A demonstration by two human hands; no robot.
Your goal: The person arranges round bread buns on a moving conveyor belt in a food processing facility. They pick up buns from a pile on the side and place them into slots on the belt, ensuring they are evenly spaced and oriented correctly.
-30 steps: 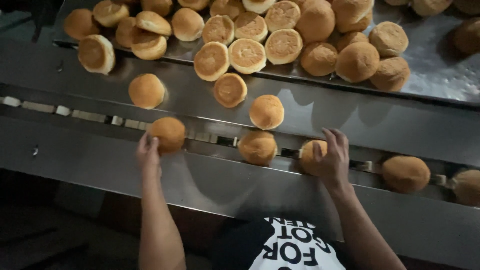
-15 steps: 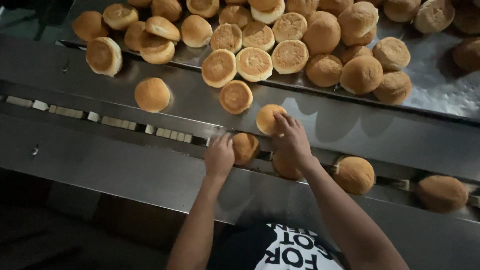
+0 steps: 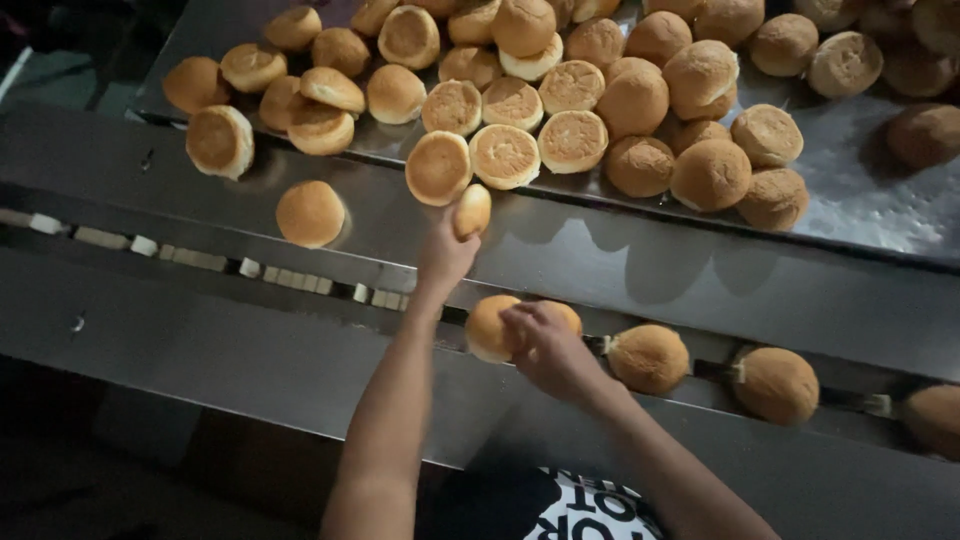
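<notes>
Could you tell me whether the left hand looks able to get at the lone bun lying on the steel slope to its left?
Probably yes. The lone bun lies by itself on bare steel with nothing between it and the left hand, but that hand already holds a bun, so it isn't free.

Bare steel slope (image 3: pixel 640 265) lies open between the heaped buns (image 3: pixel 600 110) above and the conveyor channel (image 3: pixel 200 260) below, broken only by one loose bun (image 3: pixel 311 213) at left. Left of the left hand (image 3: pixel 445 255) the channel runs free. To the right, three buns (image 3: pixel 648 358) sit spaced along it, gaps between. The near ledge (image 3: pixel 230 370) seems bare, though dim.
</notes>
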